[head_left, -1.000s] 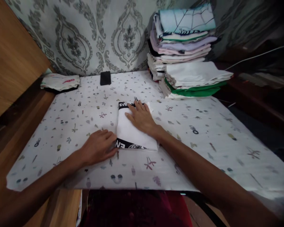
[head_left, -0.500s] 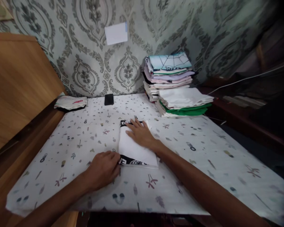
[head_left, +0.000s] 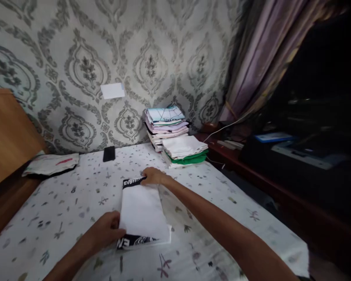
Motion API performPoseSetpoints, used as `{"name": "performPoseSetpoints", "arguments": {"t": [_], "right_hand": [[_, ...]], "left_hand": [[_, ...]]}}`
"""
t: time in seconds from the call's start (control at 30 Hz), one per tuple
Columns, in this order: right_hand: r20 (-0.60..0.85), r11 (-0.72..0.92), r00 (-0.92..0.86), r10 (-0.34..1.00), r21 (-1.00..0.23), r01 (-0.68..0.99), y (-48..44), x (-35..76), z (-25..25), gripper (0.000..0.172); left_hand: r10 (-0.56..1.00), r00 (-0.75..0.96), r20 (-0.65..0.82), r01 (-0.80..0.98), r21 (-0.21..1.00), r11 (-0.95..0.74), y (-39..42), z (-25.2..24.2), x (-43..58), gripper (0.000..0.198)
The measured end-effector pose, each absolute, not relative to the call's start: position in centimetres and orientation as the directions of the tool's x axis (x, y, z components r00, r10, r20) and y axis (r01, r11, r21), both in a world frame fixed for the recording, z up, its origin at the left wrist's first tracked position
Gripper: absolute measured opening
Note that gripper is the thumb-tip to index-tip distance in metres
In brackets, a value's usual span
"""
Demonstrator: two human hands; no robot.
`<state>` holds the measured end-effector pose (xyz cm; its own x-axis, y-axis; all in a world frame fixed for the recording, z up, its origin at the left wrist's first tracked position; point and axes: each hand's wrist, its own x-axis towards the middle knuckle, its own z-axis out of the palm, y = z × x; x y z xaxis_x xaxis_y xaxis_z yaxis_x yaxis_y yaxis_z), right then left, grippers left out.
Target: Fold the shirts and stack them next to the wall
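A folded white garment [head_left: 143, 208] lies flat on the patterned sheet in front of me, with black bands and white lettering along its far and near ends. My left hand [head_left: 105, 231] is closed at its near left corner, thumb on top of the black band and fingers curled at the side. At the far end, my right hand [head_left: 153, 176] grips the black-banded edge near the right corner, its fingertips partly hidden. What kind of garment it is, I cannot tell from the fold.
Behind stands a tall stack of folded clothes [head_left: 165, 125], with a lower white and green pile [head_left: 185, 150] before it. A black phone-like object [head_left: 109, 153] and more folded cloth [head_left: 52, 164] lie along the back. A wooden panel [head_left: 8, 132] rises at left; a white cable [head_left: 222, 128] runs at right.
The view has turned right and up. My right hand, spread flat on the garment before, now grips its far edge. My left hand stays at the near left corner.
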<state>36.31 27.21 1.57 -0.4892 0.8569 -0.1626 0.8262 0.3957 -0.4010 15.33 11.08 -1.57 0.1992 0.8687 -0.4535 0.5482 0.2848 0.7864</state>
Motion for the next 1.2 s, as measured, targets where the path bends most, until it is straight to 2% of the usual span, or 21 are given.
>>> {"name": "performPoseSetpoints", "arguments": {"t": [0.1, 0.17, 0.27, 0.33, 0.47, 0.53, 0.63, 0.7, 0.83, 0.93, 1.07, 1.2], "right_hand": [[-0.170, 0.362, -0.489, 0.855, -0.480, 0.799, 27.3, 37.5, 1.7, 0.025], [-0.176, 0.321, -0.481, 0.859, -0.548, 0.772, 27.1, 38.6, 1.5, 0.024], [-0.215, 0.218, -0.460, 0.862, -0.662, 0.717, 26.2, 40.7, 0.6, 0.021], [-0.243, 0.134, -0.446, 0.861, -0.738, 0.661, 25.2, 42.0, -0.2, 0.021], [-0.228, 0.035, -0.441, 0.868, -0.857, 0.514, 23.5, 44.0, -1.6, 0.019], [-0.188, 0.010, -0.434, 0.881, -0.910, 0.415, 22.9, 45.2, -1.5, 0.020], [-0.104, -0.036, -0.380, 0.919, -0.983, 0.181, 22.6, 47.8, 0.0, 0.027], [-0.050, -0.026, -0.307, 0.951, -0.996, 0.083, 22.8, 50.0, 1.7, 0.032], [0.038, 0.048, -0.121, 0.992, -0.995, 0.084, 23.8, 54.1, 4.9, 0.031], [0.066, 0.067, -0.020, 0.998, -0.995, 0.068, 24.5, 56.1, 5.9, 0.035], [0.060, 0.058, 0.029, 0.998, -0.996, 0.073, 25.5, 57.5, 5.3, 0.031], [0.061, 0.049, 0.119, 0.991, -0.994, 0.097, 27.0, 58.6, 4.7, 0.028]], "left_hand": [[0.885, 0.202, -0.419, 0.378, 0.867, 0.324, 10.8, -1.0, 15.0, 0.037], [0.931, 0.071, -0.357, 0.146, 0.928, 0.344, 10.5, -0.7, 15.1, 0.038], [0.886, -0.125, -0.446, -0.187, 0.888, 0.420, 9.8, -0.5, 16.0, 0.045], [0.842, -0.147, -0.519, -0.293, 0.836, 0.464, 9.3, -0.7, 16.8, 0.062], [0.833, -0.121, -0.539, -0.309, 0.818, 0.485, 8.9, -1.1, 18.1, 0.094], [0.846, -0.117, -0.520, -0.284, 0.834, 0.474, 9.3, -0.6, 18.7, 0.096], [0.883, -0.126, -0.452, -0.209, 0.882, 0.421, 11.0, 1.9, 20.4, 0.079], [0.909, -0.133, -0.396, -0.162, 0.913, 0.374, 13.0, 4.0, 22.1, 0.066], [0.965, -0.051, -0.256, -0.212, 0.947, 0.240, 18.0, 6.7, 25.8, 0.043], [0.977, 0.012, -0.213, -0.287, 0.935, 0.208, 21.2, 6.7, 27.8, 0.034], [0.972, 0.090, -0.217, -0.305, 0.923, 0.234, 24.4, 4.9, 29.5, 0.031], [0.983, 0.076, -0.170, -0.290, 0.939, 0.185, 27.9, 4.2, 30.9, 0.032]]}}
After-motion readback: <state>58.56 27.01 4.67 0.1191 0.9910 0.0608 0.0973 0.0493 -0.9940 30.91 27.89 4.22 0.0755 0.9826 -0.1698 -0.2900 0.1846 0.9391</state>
